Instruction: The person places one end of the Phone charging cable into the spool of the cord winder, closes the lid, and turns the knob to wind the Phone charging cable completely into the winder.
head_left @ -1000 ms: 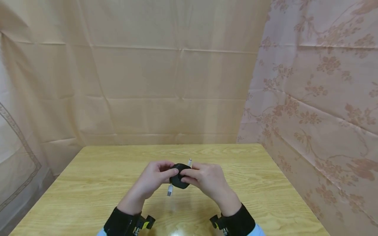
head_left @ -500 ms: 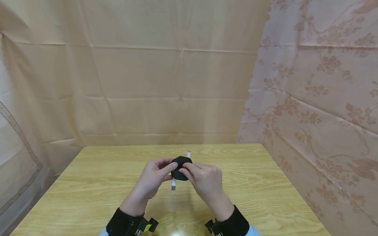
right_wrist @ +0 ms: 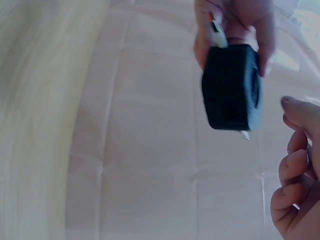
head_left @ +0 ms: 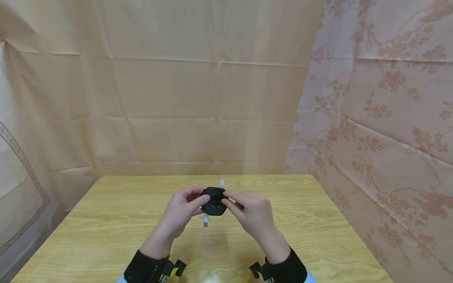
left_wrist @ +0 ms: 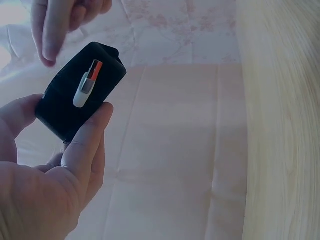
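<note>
A black, angular cable winder is held up over the table in front of me. My left hand grips its left side between thumb and fingers. From its near side sticks a white USB plug, and a second white connector pokes out at the far side. In the left wrist view the metal end of one plug lies across the case. My right hand is close to the case's right edge; the right wrist view shows a gap between its loosely curled fingers and the case.
The wooden table spreads beneath both hands. Behind it hangs a beige cloth, and a flowered pink cloth hangs on the right. Black bands with small cameras circle both wrists.
The right thumb and fingers have come off the winder's face to its right edge. The winder has been turned and raised slightly, still in my left hand.
</note>
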A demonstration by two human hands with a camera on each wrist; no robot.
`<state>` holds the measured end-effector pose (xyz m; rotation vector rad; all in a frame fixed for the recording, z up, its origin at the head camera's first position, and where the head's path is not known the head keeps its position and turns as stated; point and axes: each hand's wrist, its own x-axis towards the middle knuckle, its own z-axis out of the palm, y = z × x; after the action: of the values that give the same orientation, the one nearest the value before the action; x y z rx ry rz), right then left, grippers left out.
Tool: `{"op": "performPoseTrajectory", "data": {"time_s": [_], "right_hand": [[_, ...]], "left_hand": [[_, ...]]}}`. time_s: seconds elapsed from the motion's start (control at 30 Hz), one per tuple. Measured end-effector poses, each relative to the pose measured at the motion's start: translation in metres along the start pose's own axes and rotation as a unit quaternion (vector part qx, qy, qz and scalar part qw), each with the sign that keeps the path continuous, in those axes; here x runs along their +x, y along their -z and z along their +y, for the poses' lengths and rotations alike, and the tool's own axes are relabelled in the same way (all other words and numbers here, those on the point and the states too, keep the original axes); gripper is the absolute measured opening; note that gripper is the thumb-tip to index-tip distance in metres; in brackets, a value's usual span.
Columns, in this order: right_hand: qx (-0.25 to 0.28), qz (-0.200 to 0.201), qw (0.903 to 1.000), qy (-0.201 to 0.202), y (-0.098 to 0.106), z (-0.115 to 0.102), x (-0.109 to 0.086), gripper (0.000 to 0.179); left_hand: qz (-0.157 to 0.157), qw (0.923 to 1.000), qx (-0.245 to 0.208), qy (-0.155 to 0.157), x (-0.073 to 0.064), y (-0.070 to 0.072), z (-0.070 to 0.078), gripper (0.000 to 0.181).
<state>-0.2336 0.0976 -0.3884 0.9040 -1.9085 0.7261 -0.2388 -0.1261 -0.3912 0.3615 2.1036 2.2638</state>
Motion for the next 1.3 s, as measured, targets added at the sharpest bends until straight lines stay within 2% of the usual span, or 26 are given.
{"op": "performPoseTrajectory", "data": {"time_s": [0.17,0.27,0.33,0.4,0.53,0.73,0.87,1.1,1.17,1.3], "right_hand": [[0.09,0.027,0.9933,-0.066,0.012,0.001,0.004,0.02],[0.136,0.027,0.9829,-0.121,0.018,0.003,0.005,0.025],[0.163,0.015,0.9724,-0.166,0.021,0.004,0.005,0.027],[0.19,-0.005,0.9582,-0.214,0.022,0.006,0.004,0.027],[0.231,-0.056,0.9221,-0.305,0.022,0.014,0.002,0.03],[0.245,-0.152,0.8673,-0.406,0.009,0.03,-0.006,0.036],[0.24,-0.206,0.8396,-0.442,0.001,0.039,-0.014,0.038],[0.257,-0.259,0.8008,-0.475,-0.01,0.054,-0.028,0.044],[0.248,-0.281,0.7945,-0.478,-0.013,0.056,-0.032,0.047],[0.203,-0.337,0.7923,-0.466,-0.018,0.059,-0.039,0.046]], "left_hand": [[0.005,1.0,0.002,0.008,-0.001,0.002,0.003,0.034],[0.0,0.9998,0.009,0.019,-0.001,0.004,0.004,0.03],[-0.007,0.9995,0.017,0.027,0.0,0.006,0.003,0.028],[-0.012,0.9991,0.024,0.034,0.001,0.007,0.001,0.026],[-0.018,0.998,0.039,0.046,0.005,0.011,-0.007,0.024],[-0.022,0.9952,0.06,0.074,0.01,0.016,-0.021,0.024],[-0.038,0.991,0.082,0.099,0.014,0.017,-0.032,0.028],[-0.06,0.9813,0.127,0.131,0.021,0.016,-0.051,0.031],[-0.064,0.9787,0.138,0.138,0.024,0.016,-0.054,0.03],[-0.069,0.9712,0.169,0.153,0.026,0.016,-0.058,0.028]]}}
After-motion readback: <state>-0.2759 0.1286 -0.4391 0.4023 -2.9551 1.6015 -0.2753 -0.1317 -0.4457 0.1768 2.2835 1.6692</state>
